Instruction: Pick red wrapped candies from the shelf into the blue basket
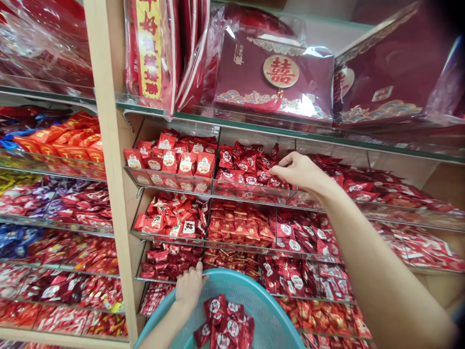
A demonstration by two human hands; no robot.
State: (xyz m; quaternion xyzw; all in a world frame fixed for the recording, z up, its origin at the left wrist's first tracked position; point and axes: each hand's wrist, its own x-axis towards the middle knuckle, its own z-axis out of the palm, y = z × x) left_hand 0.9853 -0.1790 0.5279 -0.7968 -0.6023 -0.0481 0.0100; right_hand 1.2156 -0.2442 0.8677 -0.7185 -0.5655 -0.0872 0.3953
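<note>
My left hand [189, 287] grips the far rim of a teal plastic basket [254, 300] low in the view. The basket holds several dark red wrapped candies [225, 322]. My right hand [296, 170] reaches up to a clear bin of the same dark red candies [247, 167] on the top candy row. Its fingers are curled and pinched among the wrappers. What they hold is hidden.
Clear tiered bins [174, 179] of red wrapped sweets fill the shelving. A wooden upright [112, 160] splits left and right bays. Red gift boxes [276, 77] in plastic sit on a glass shelf above.
</note>
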